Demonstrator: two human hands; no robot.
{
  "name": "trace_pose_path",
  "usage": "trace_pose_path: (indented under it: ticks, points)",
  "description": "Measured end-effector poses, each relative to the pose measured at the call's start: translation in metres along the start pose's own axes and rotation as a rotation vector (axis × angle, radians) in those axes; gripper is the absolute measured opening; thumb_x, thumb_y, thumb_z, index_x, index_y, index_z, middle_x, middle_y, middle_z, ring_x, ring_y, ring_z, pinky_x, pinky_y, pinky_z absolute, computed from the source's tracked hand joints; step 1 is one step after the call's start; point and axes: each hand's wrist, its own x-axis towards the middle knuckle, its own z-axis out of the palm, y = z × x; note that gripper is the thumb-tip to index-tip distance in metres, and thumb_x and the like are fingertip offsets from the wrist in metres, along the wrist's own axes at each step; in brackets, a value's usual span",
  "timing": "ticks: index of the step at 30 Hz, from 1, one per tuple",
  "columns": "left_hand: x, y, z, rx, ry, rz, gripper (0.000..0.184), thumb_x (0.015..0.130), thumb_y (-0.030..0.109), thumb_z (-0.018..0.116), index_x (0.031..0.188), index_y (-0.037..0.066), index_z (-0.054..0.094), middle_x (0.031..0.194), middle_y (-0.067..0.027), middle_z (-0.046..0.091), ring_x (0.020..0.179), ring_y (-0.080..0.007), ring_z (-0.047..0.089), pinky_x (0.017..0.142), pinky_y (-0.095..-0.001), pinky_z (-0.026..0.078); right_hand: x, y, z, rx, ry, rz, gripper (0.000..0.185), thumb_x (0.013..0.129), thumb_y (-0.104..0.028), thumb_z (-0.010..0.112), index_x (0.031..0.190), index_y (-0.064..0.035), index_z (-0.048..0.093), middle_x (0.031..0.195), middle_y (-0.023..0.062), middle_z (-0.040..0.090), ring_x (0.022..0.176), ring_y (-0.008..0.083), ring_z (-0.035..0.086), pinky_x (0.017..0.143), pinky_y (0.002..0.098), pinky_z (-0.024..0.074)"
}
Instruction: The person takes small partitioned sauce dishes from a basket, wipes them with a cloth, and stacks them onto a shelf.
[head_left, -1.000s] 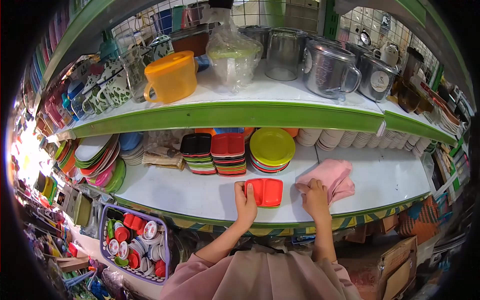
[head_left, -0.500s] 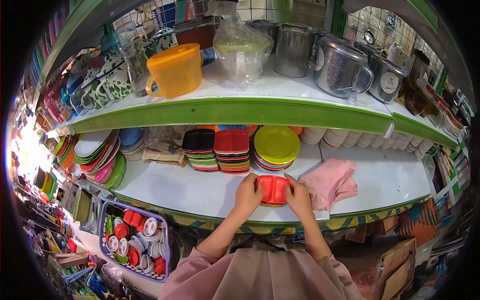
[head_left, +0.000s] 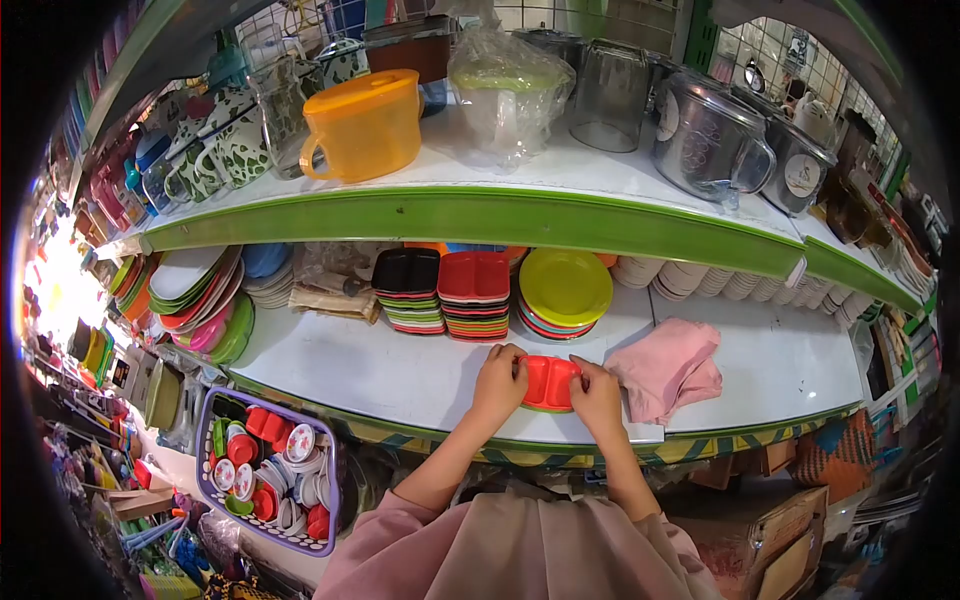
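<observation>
A small red divided dish (head_left: pixel 549 383) sits at the front of the white lower shelf (head_left: pixel 340 385), with a green edge showing under it. My left hand (head_left: pixel 499 384) grips its left side, fingers curled around the rim. On its right side my right hand (head_left: pixel 597 394) holds it the same way. Behind my hands stand a stack of black-topped divided dishes (head_left: pixel 405 272), a stack of red-topped divided dishes (head_left: pixel 474 277) and a pile of round plates with a lime green one (head_left: pixel 565 288) on top. A crumpled pink cloth (head_left: pixel 666 370) lies just right of my right hand.
Overhead, the green-edged upper shelf (head_left: pixel 450 217) carries an orange jug (head_left: pixel 365 125), a plastic-wrapped container (head_left: pixel 510 100) and steel pots (head_left: pixel 705 135). Below left stands a purple basket (head_left: pixel 207 440) of small dishes. Cardboard boxes (head_left: pixel 770 540) are at lower right.
The view has shifted slightly, so the shelves and their goods sit a little further right in the picture. Both hands still hold the red dish in nearly the same place.
</observation>
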Motion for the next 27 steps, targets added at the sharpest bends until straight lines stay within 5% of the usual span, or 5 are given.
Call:
trace_pose_path:
  ticks: [8,11,16,20,27]
  points:
    - [-0.002,-0.002,0.003,-0.049,-0.005,-0.002,0.009,0.082,0.004,0.060,0.088,-0.003,0.060,0.084,-0.0161,0.056,0.067,-0.0262,0.058,0.061,-0.0337,0.048,0.003,-0.001,-0.003,-0.065,-0.033,-0.001,0.033,0.079,-0.009,0.056,0.110,-0.0028,0.064,0.080,0.0179,0.060,0.070,0.0327,0.060,0.066,0.0413,0.0483]
    - [-0.002,-0.001,0.000,-0.084,-0.053,-0.042,0.012,0.085,0.009,0.058,0.089,-0.002,0.057,0.085,-0.0186,0.055,0.071,-0.0328,0.058,0.065,-0.0390,0.048,0.002,0.000,-0.002,-0.130,-0.040,-0.008,0.031,0.082,-0.012,0.056,0.112,-0.0035,0.063,0.082,0.0172,0.059,0.071,0.0329,0.059,0.066,0.0420,0.0481]
    - [-0.003,0.007,-0.016,-0.169,0.025,-0.029,0.016,0.087,0.013,0.059,0.092,-0.002,0.058,0.085,-0.0170,0.056,0.068,-0.0278,0.058,0.062,-0.0356,0.048,-0.001,-0.030,-0.012,-0.303,0.099,0.000,0.029,0.089,-0.018,0.054,0.113,-0.0037,0.062,0.082,0.0154,0.057,0.073,0.0317,0.058,0.067,0.0402,0.0470]
    - [-0.014,0.016,-0.052,-0.244,0.123,-0.016,0.014,0.088,0.012,0.060,0.093,-0.002,0.061,0.083,-0.0113,0.060,0.066,-0.0155,0.056,0.056,-0.0269,0.045,0.002,-0.072,-0.010,-0.032,0.116,-0.097,0.026,0.091,-0.017,0.053,0.110,-0.0021,0.063,0.081,0.0149,0.058,0.069,0.0276,0.057,0.064,0.0366,0.0451]
    - [-0.059,-0.012,-0.161,-0.248,0.500,-0.232,0.013,0.089,0.011,0.060,0.093,0.000,0.063,0.076,-0.0030,0.061,0.067,-0.0075,0.054,0.054,-0.0238,0.042,0.004,-0.152,0.099,0.385,-0.025,-0.376,0.020,0.092,-0.010,0.052,0.104,0.0013,0.064,0.083,0.0129,0.062,0.066,0.0167,0.057,0.061,0.0284,0.0456]
